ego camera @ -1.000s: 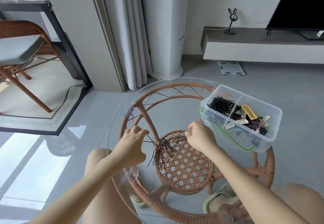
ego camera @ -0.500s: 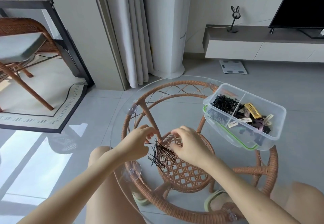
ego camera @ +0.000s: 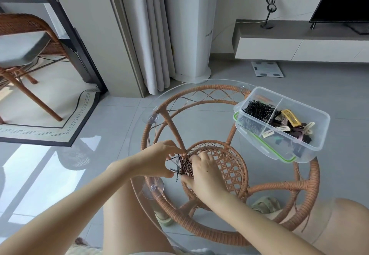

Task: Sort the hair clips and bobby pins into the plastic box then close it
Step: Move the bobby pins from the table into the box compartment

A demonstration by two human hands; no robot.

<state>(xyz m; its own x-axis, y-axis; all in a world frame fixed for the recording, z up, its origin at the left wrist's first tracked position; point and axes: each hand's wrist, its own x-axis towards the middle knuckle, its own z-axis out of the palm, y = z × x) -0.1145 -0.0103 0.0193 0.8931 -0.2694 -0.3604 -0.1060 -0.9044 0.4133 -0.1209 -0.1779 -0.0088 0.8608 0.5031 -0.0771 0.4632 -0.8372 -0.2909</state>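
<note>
A loose bunch of black bobby pins (ego camera: 182,165) lies on the round glass tabletop (ego camera: 201,115), squeezed between my two hands. My left hand (ego camera: 157,159) curls round the bunch from the left and my right hand (ego camera: 203,171) pinches it from the right, hiding part of it. At the right edge of the table stands the clear plastic box (ego camera: 311,118), open, with a divider. Its left compartment holds bobby pins (ego camera: 257,110); its right holds hair clips (ego camera: 289,124), yellow, cream and dark ones. The green-rimmed lid (ego camera: 265,148) lies under the box.
Under the glass is a rattan table frame (ego camera: 295,186) with a woven lower shelf (ego camera: 229,166). My knees are below the table. A rattan chair (ego camera: 24,35) and a rug stand at the left, a curtain behind, a TV bench (ego camera: 299,41) at the back right.
Both hands have moved together over the scattered bobby pins and gathered them into a tight bunch. The view has shifted slightly; the box has stayed in place.
</note>
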